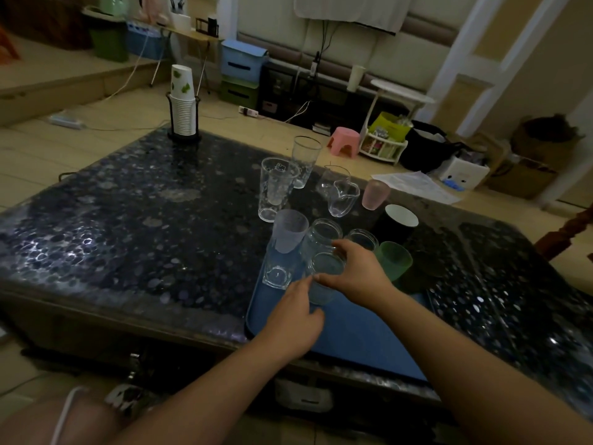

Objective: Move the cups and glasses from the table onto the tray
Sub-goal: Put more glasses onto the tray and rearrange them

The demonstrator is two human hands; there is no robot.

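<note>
A blue tray point(359, 335) lies at the near edge of the dark pebble-patterned table point(128, 220). On its far end stand a frosted cup point(288, 231), a small clear glass point(277, 271), two clear jars point(324, 234) point(362, 239) and a green cup point(394, 260). My right hand point(356, 273) and my left hand point(295, 316) both grip a clear glass point(324, 277) over the tray. Beyond the tray, on the table, stand two tall clear glasses point(276, 189) point(305, 160), a clear pitcher-like glass point(341, 197), a pink cup point(374, 194) and a black cup point(398, 224).
A rack of stacked paper cups point(183, 107) stands at the table's far left corner. On the floor behind are a pink stool point(345, 141), a white basket point(383, 147), papers point(417, 186) and storage boxes point(242, 61). My knee point(54, 422) shows at the bottom left.
</note>
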